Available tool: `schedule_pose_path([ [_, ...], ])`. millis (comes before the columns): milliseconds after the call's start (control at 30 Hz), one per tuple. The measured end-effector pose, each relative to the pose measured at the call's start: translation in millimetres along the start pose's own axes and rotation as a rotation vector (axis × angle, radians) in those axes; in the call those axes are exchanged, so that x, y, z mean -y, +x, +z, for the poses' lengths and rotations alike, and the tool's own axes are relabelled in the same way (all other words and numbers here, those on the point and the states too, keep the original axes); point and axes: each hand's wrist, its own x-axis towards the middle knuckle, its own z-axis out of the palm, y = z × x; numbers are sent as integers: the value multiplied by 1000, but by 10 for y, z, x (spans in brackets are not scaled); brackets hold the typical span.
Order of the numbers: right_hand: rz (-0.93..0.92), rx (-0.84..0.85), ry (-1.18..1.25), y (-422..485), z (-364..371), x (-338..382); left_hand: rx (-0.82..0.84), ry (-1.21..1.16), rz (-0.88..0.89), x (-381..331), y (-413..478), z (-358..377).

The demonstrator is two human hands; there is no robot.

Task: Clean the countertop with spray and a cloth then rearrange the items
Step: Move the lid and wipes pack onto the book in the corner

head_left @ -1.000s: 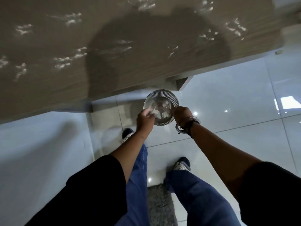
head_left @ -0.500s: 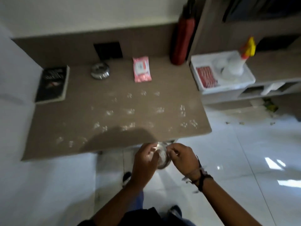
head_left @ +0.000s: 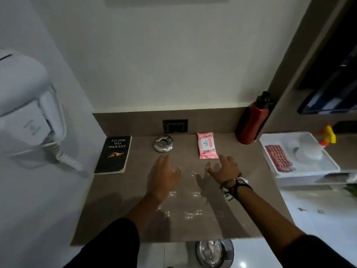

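1. Both bare hands reach forward above the brown wood-grain countertop (head_left: 119,200), empty, with fingers spread apart and nothing gripped.
2. The left hand (head_left: 163,176) hovers over the middle of the surface, its fingertips pointing toward a round shiny metal ashtray (head_left: 163,143) near the back wall.
3. The right hand (head_left: 225,168), with dark bands and a watch at the wrist, has its fingertips just beside the near end of a pink flat pack of wet wipes (head_left: 206,145); whether they touch it cannot be told.
4. Small whitish wet patches (head_left: 191,212) dot the countertop around and below the hands.
5. A black paperback book (head_left: 114,154) lies flat at the left rear of the countertop, well apart from the left hand.
6. A tall red bottle with a black cap (head_left: 251,122) stands upright in the right rear corner.
7. To the right, a white plastic tray (head_left: 328,167) holds a red-striped folded cloth (head_left: 278,158) and a translucent spray bottle with a yellow nozzle (head_left: 318,147).
8. Below the front edge of the countertop, a round ribbed metal bin (head_left: 215,252) sits on the white tiled floor with crumpled pale material inside.
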Motion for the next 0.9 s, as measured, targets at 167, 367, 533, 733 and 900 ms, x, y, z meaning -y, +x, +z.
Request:
schedule_pose_path([
  [167,29,70,-77,746,162,207,-96,29,-118,131,659,180],
  [367,-18,120,-129,1535,339,305,-94,9,-415,135,1191,428],
  [533,-72,77,-116,1836,560,125,-70,11,-486,62,1492,507],
  [733,-65,33,-156,1987,704,115,-22,19,-499,132,1750,685],
  [900,-101,-26,-226,1729,728,222,-57,87,-446,284,1751,680],
])
